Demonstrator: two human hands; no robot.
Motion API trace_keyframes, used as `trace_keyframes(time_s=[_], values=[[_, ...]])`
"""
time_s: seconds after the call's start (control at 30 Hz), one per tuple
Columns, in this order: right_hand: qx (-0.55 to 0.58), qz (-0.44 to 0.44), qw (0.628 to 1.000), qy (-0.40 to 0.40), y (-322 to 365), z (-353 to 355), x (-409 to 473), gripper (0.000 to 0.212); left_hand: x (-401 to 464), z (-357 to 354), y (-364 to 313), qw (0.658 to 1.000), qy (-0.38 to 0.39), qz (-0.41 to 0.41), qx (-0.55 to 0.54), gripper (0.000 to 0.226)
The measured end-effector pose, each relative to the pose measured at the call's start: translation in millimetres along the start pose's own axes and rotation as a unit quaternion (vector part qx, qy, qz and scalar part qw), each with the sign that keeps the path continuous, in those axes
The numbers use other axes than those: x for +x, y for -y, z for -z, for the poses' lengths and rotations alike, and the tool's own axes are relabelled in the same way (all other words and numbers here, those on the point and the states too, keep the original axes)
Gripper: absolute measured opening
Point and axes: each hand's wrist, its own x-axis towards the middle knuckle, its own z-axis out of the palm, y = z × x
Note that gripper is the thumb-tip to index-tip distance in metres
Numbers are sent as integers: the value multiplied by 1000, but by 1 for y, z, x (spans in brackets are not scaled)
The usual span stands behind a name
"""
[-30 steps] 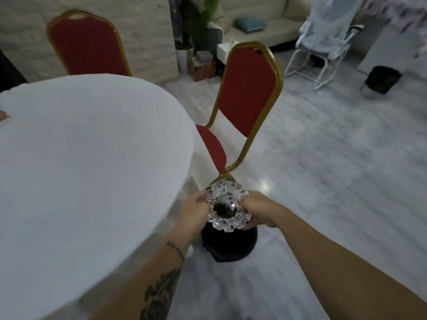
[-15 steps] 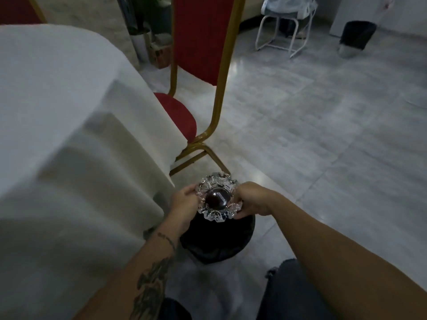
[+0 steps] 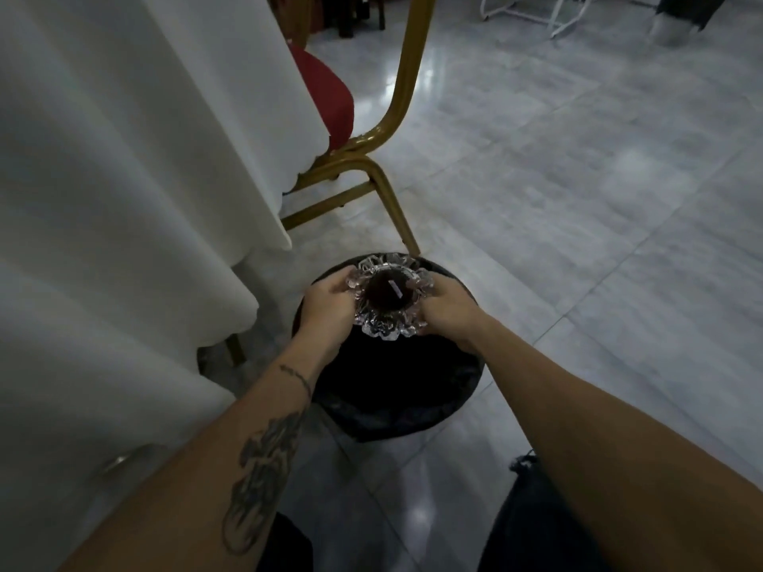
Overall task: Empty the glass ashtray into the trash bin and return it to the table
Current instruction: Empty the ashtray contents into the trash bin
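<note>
The cut-glass ashtray [image 3: 388,299] has a scalloped rim and a dark hollow with a small white scrap in it. It is held level, mouth up, directly over the black lined trash bin [image 3: 392,390] on the floor. My left hand [image 3: 328,309] grips its left rim and my right hand [image 3: 448,309] grips its right rim. The table [image 3: 103,179], draped in a long white cloth, rises on the left.
A red chair with a gold frame [image 3: 371,167] stands just behind the bin, its rear leg touching down near the bin's far rim. Grey tiled floor [image 3: 578,200] spreads to the right. My dark-trousered knees [image 3: 536,518] sit at the bottom edge.
The view has dropped down and closed in on the bin. Both hands have lowered the ashtray, still upright, nearer the bin's mouth. The tabletop has gone out of sight.
</note>
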Motion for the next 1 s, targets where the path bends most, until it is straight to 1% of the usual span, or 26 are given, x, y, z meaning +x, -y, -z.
trace_keyframes(time_s=[0.07, 0.1, 0.23, 0.33, 0.47, 0.57, 0.67, 0.77, 0.87, 1.0], values=[[-61, 54, 996, -38, -4, -4, 3, 35, 8, -2, -1, 1000, 12, -2, -6, 49], [-76, 78, 992, -64, -7, -4, 5, 35, 10, -3, -3, 1000, 14, 4, -19, 47], [-64, 153, 978, -127, -17, -14, 5, 48, 11, -5, -3, 994, 22, 19, -102, 38], [-70, 185, 970, -143, -21, -28, 0, 56, 8, -6, 7, 990, 30, 14, -137, 25], [-123, 235, 953, -147, -27, -35, -6, 55, 2, -5, 22, 995, 12, -26, -99, 17], [-163, 262, 941, -135, -32, -33, -5, 54, -2, -4, 27, 994, 13, -45, -101, 22], [-203, 277, 933, -109, -44, -32, -3, 56, -5, -4, 27, 992, 21, -50, -110, 34], [-252, 288, 919, -93, -57, -33, -3, 58, -8, -2, 31, 996, 31, -58, -66, 43], [-277, 304, 906, -104, -61, -35, -3, 65, -12, 0, 34, 995, 40, -81, -37, 46], [-301, 333, 886, -120, -61, -33, 0, 68, -15, 0, 42, 992, 34, -112, -37, 51]])
